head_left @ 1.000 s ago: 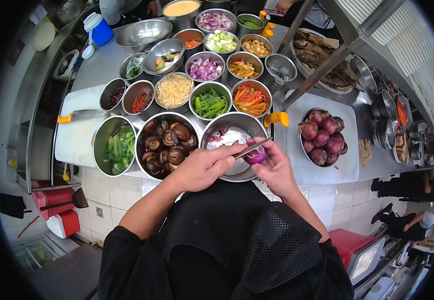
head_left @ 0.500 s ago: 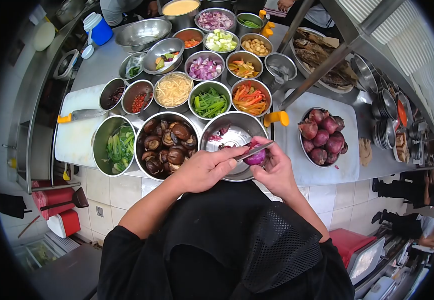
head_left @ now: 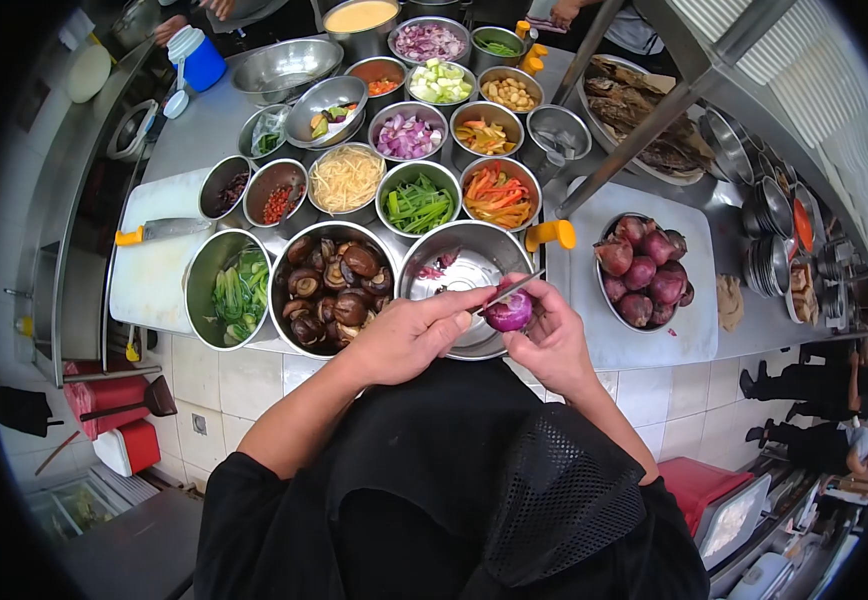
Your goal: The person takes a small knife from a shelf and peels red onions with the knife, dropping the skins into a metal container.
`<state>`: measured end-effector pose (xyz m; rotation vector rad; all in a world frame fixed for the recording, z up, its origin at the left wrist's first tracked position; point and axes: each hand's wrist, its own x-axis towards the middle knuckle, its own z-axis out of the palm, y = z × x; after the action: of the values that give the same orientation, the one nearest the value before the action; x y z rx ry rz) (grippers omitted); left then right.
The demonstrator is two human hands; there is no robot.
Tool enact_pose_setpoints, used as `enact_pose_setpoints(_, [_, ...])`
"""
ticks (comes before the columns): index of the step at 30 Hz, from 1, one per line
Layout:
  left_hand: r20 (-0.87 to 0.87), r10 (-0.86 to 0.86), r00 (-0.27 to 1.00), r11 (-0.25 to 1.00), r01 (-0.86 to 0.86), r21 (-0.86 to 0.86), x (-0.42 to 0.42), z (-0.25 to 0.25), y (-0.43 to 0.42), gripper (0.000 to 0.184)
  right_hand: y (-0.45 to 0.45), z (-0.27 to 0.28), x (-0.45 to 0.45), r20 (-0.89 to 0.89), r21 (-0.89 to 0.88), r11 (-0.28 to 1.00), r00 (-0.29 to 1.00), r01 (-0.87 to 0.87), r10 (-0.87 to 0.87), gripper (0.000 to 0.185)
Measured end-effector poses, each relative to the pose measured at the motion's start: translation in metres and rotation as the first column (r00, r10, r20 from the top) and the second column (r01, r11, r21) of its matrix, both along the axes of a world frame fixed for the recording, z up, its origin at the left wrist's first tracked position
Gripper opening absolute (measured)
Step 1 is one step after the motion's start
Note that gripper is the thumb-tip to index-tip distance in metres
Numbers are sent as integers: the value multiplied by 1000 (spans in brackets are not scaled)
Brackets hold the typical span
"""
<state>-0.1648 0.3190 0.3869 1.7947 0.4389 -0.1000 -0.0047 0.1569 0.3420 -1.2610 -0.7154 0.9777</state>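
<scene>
Your left hand (head_left: 404, 335) closes around a knife (head_left: 514, 289), thumb forward, its blade slanting up and rightward across the top of a glossy red onion (head_left: 509, 314). Your right hand (head_left: 554, 335) grips that onion between curled fingers and thumb over the near side of a steel pot (head_left: 474, 268) scattered with purple scraps. Your bare forearms angle inward; whole red onions (head_left: 642, 272) fill a bowl to the right.
</scene>
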Motion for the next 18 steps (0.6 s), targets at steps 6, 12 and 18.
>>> enact_pose_setpoints(6, [158, -80, 984, 963, 35, 268, -3, 4, -14, 43, -2, 9, -2, -6, -80, 997, 1000, 8, -8, 60])
enact_pose_setpoints(12, [109, -82, 991, 984, 63, 168, -2, -8, -8, 42, -5, -6, -2, 71, 19, 1000, 997, 21, -23, 61])
enact_pose_setpoints(18, [139, 4, 990, 998, -13, 59, -5, -5, -10, 42, -6, -3, -3, 36, 21, 999, 999, 27, -28, 63])
